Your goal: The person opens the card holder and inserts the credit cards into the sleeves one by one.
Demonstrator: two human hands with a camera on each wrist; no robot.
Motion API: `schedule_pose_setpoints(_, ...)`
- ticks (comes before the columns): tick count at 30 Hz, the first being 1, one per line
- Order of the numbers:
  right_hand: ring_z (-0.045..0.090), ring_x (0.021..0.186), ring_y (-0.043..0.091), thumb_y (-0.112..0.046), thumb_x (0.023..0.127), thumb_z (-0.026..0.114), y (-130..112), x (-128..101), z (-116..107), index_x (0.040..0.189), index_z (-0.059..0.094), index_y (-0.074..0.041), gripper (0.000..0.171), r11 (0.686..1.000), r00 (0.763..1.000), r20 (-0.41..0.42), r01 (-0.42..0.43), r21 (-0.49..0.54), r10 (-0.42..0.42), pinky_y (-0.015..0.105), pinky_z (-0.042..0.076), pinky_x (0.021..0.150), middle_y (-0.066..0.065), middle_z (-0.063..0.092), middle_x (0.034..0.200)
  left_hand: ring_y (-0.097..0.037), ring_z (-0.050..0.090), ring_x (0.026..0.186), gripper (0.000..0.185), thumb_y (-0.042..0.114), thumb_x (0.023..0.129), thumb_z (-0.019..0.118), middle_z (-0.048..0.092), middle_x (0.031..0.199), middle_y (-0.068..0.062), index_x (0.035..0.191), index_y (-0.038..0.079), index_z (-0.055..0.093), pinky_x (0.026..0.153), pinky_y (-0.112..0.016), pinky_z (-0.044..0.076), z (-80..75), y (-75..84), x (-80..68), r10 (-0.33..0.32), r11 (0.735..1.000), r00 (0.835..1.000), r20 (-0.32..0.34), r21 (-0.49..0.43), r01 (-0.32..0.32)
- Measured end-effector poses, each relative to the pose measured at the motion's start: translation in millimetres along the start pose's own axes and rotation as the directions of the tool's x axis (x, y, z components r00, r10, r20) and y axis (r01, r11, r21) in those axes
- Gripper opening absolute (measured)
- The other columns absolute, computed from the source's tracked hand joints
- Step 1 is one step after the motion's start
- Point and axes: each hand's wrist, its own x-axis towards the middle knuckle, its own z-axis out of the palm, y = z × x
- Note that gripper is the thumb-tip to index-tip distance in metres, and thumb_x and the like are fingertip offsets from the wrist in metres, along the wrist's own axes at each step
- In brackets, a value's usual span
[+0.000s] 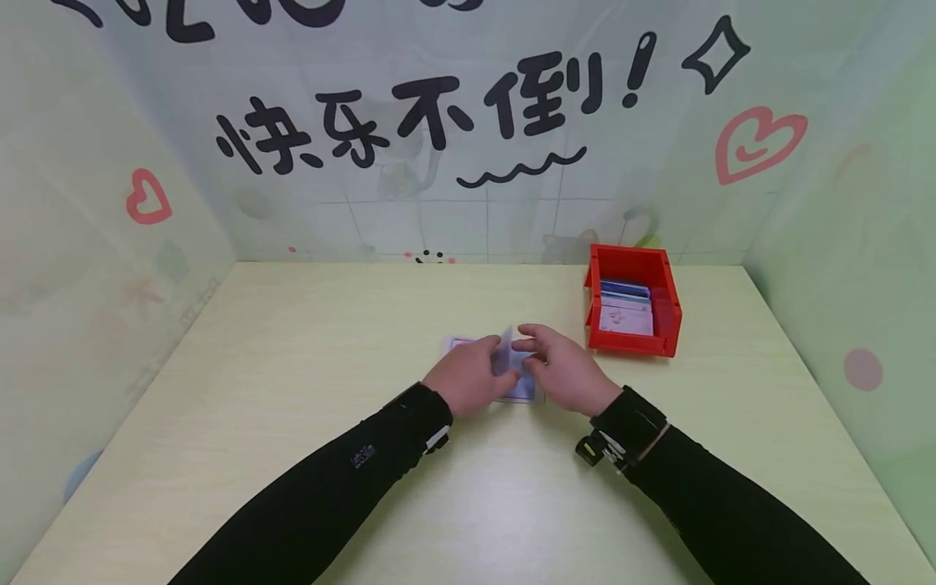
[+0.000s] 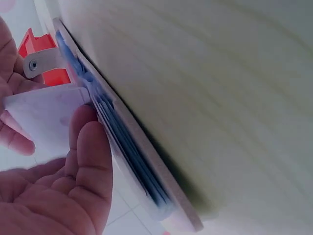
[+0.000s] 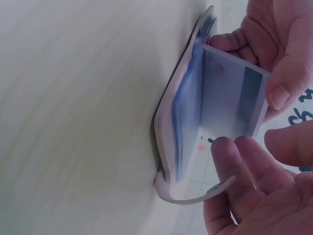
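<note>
A pale card album (image 1: 525, 392) lies open on the table (image 1: 292, 366), its blue-edged sleeves fanned up (image 2: 132, 152) (image 3: 183, 117). A small card (image 1: 505, 344) stands upright over it, white on one face (image 2: 44, 117) and grey-blue on the other (image 3: 230, 98). My left hand (image 1: 491, 367) pinches the card's edge (image 3: 276, 83), its fingers (image 2: 88, 147) lying against the card by the sleeves. From the other side my right hand (image 1: 532, 357) holds the card's lower edge with curled fingers (image 3: 230, 156). The album's snap strap (image 3: 195, 197) hangs loose.
A red bin (image 1: 632, 301) holding several more cards stands just right of my hands; it also shows in the left wrist view (image 2: 36, 46). Printed walls close the table at the back and on both sides.
</note>
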Motion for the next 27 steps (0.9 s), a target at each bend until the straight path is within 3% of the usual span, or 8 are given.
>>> schedule_pose_setpoints(3,0.052,0.146,0.034,-0.006,0.105,0.060,-0.2,-0.5,0.3,0.164,0.034,-0.013,0.065,1.000,1.000,0.005,-0.009,-0.009,0.009,0.048,0.050,0.114,0.009,0.058,0.156,-0.023,0.063,0.127,0.075,0.039,0.100,0.059,0.056,0.156,-0.015,0.161,0.002,0.037,0.111,-0.042,0.051,-1.3,-1.9,0.1,-0.021,0.999,1.000,-0.007,-0.039,0.021)
schedule_pose_setpoints(7,0.056,0.143,0.035,-0.007,0.105,0.061,0.0,-0.8,0.4,0.165,0.031,-0.012,0.068,0.999,0.999,0.020,-0.026,-0.046,0.027,0.049,0.048,0.115,0.009,0.056,0.157,-0.023,0.063,0.115,0.073,0.031,0.099,0.056,0.057,0.154,-0.014,0.163,0.005,0.034,0.103,-0.041,0.053,-5.5,-3.1,-1.7,-0.030,0.997,0.999,-0.015,-0.076,0.029)
schedule_pose_setpoints(12,0.055,0.143,0.035,-0.009,0.105,0.061,0.7,-0.5,0.8,0.164,0.032,-0.011,0.066,0.996,0.999,0.024,-0.032,-0.086,0.035,0.051,0.046,0.117,0.011,0.055,0.158,-0.021,0.064,0.120,0.069,0.023,0.100,0.054,0.060,0.152,-0.014,0.163,0.006,0.034,0.106,-0.041,0.053,-9.1,-4.1,-2.2,-0.042,0.995,0.999,-0.027,-0.094,0.039)
schedule_pose_setpoints(20,0.055,0.143,0.035,-0.011,0.105,0.062,1.0,-0.4,-0.1,0.163,0.035,-0.010,0.064,0.994,0.999,0.019,-0.035,-0.107,0.037,0.052,0.047,0.117,0.011,0.056,0.157,-0.024,0.064,0.111,0.067,0.016,0.102,0.054,0.060,0.148,-0.018,0.163,0.001,0.031,0.093,-0.038,0.055,-12.9,-7.2,-1.6,-0.048,0.996,0.998,-0.033,-0.071,0.045)
schedule_pose_setpoints(27,0.054,0.143,0.036,-0.011,0.105,0.062,2.2,-1.3,-1.0,0.162,0.037,-0.010,0.062,0.994,0.999,0.000,-0.037,-0.100,0.037,0.052,0.047,0.116,0.011,0.057,0.156,-0.026,0.060,0.134,0.071,0.014,0.102,0.057,0.050,0.161,-0.015,0.166,0.005,0.027,0.118,-0.046,0.046,-13.8,-11.6,0.8,-0.068,0.997,0.996,-0.049,-0.034,0.067)
